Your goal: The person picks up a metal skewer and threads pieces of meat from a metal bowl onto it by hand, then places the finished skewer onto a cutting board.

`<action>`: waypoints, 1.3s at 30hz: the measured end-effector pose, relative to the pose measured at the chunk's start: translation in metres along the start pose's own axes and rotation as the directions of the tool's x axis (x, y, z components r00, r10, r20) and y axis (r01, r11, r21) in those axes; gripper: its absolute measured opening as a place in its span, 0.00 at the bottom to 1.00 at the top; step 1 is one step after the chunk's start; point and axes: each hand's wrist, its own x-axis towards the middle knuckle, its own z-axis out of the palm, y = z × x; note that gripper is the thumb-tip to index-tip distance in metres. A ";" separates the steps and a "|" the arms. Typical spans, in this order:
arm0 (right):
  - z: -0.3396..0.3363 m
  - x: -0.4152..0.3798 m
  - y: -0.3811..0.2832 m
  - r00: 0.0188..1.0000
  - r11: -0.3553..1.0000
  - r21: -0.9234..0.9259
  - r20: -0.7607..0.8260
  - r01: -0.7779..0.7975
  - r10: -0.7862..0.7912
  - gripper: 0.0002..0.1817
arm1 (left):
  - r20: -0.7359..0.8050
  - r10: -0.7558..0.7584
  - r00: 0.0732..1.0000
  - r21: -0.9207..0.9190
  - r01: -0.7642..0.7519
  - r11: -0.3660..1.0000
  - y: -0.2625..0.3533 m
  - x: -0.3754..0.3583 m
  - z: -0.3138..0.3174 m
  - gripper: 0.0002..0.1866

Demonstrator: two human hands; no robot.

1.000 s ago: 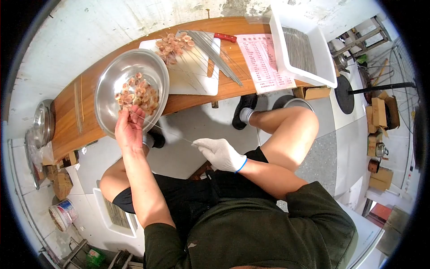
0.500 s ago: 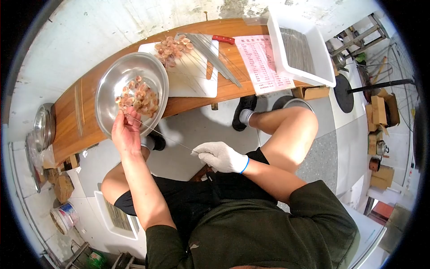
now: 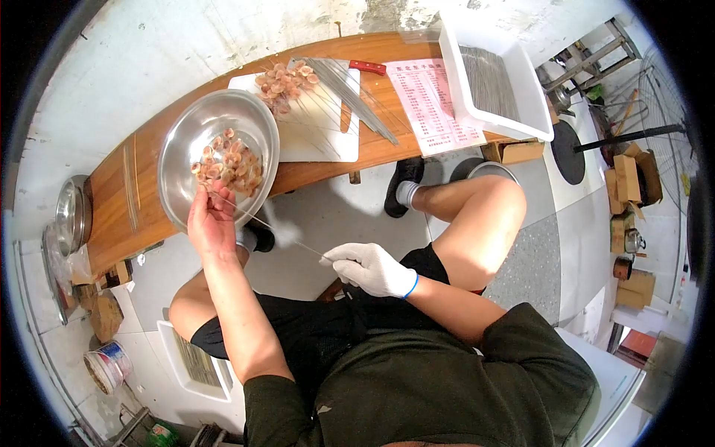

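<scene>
Nearest the body, the right hand (image 3: 372, 267), in a white work glove, is closed in a pinch on the near end of a thin metal skewer (image 3: 277, 228). The skewer runs up and to the left from that hand to the bare left hand (image 3: 211, 221), whose fingers are gathered around the far tip at the near rim of a steel bowl (image 3: 195, 134). Whether a piece is already caught between those fingertips cannot be told. Just beyond the left hand, inside the bowl, lies a heap of small pinkish meat pieces (image 3: 227, 164). They look soft, wet and slippery, light enough to lift singly, and best taken by a firm pinch across the sides so the point can pass through the middle. The skewer looks stiff but springy and sharp at the tip, so a hold close to each end should keep it from bowing. Beyond the bowl and to the right of the left hand, a white cutting board (image 3: 328, 134) on the wooden bench (image 3: 123, 190) carries loaded skewers (image 3: 283, 80) and a bundle of bare skewers (image 3: 356, 93). Farther right lie a printed sheet (image 3: 436, 100) and a white tub (image 3: 495, 74).
</scene>
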 end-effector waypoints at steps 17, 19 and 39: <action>0.001 -0.005 0.021 0.997 0.994 0.094 -0.051 -0.052 0.057 0.17 | -0.026 -0.008 1.000 0.024 0.009 1.000 -0.015 -0.010 0.003 0.12; 0.004 -0.004 0.025 0.998 0.996 0.084 -0.062 -0.003 0.008 0.17 | -0.014 -0.010 1.000 0.007 0.010 1.000 -0.014 -0.012 0.008 0.12; -0.002 0.001 0.032 0.993 0.985 0.153 -0.078 -0.076 0.088 0.18 | 0.066 0.007 0.998 -0.018 -0.006 1.000 -0.033 -0.004 -0.003 0.11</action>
